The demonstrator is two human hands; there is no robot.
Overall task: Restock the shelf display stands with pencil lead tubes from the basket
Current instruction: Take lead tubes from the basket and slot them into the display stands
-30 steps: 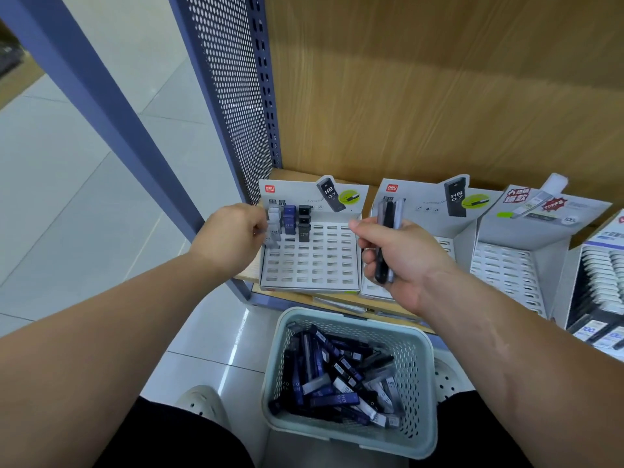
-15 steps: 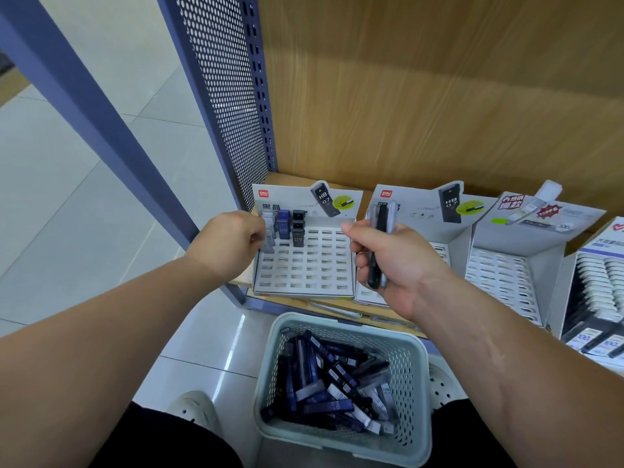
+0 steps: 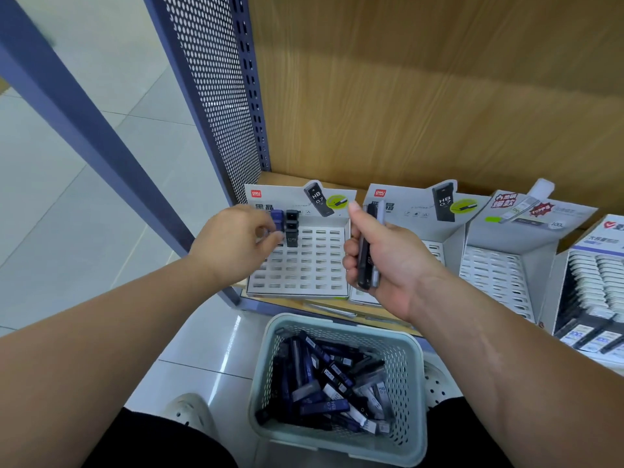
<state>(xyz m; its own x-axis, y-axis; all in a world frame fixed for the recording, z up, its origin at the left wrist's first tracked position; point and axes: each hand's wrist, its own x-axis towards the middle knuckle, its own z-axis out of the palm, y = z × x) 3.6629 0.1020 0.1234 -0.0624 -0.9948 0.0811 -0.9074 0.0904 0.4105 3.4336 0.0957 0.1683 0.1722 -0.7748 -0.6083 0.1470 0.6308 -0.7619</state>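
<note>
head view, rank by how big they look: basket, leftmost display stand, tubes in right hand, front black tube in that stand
basket, though nearest the camera
leftmost display stand
tubes in right hand
front black tube

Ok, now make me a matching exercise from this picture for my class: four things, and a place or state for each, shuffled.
Things:
1 basket
2 left hand
3 right hand
4 left stand

Places or states:
A grips a bundle
B holds loose tubes
C mostly empty
D at the top-left corner of 4

Pairs: 1-B, 2-D, 3-A, 4-C
</note>
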